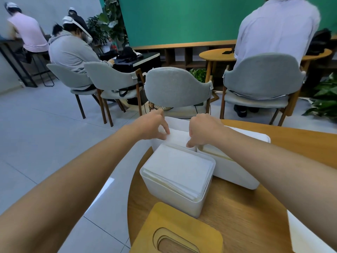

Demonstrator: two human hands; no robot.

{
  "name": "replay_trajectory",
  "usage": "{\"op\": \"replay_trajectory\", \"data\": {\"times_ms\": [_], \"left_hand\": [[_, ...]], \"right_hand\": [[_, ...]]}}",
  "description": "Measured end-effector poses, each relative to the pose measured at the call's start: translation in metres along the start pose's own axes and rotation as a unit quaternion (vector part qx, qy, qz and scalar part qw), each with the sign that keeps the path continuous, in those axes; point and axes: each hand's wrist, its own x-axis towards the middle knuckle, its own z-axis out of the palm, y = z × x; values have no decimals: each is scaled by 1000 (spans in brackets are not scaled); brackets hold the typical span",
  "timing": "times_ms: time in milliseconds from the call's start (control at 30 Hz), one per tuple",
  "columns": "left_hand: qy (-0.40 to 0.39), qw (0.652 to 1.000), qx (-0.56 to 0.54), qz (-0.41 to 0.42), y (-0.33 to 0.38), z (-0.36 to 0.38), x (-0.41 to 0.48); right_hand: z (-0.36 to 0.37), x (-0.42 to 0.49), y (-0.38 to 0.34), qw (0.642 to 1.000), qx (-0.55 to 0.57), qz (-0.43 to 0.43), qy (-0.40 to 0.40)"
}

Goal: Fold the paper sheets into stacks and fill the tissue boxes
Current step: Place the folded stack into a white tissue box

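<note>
At the far edge of the round wooden table (246,207), both hands work over the far tissue box (179,121), a short gap apart.

1. The left hand (155,125) has its fingers curled downward. The fingertips grip the left end of a folded paper stack (177,136).
2. The right hand (202,130) is curled the same way. Thumb and fingers pinch the right end of the same stack.
3. The folded paper stack lies across the opening of the far tissue box, partly inside it. How deep it sits cannot be determined.

Containers, left to right:

- A wooden lid (175,221) with an oval slot lies flat at the near table edge, just in front of the near tissue box (169,196).
- The near tissue box is white and lidless. It is filled to the rim with folded sheets (180,168).
- The far tissue box stands directly behind it, touching or almost touching.
- The right tissue box (233,175) stands just beside the near one. It holds paper (213,150), mostly hidden by the right forearm.
- A loose white sheet (308,236) lies at the near right table edge.
</note>
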Motion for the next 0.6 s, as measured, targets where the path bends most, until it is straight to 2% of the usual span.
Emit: {"op": "replay_trajectory", "data": {"times_ms": [100,300,600], "left_hand": [[-9,1000,-3,5,3,-4,2],[31,997,-67,27,26,-37,-9],[22,990,-127,56,126,-74,-40]], "right_hand": [[-3,2,3,1000,7,-13,0],[-15,-25,27,989,119,-24,88],[-21,-150,82,971,209,7,116]]}}
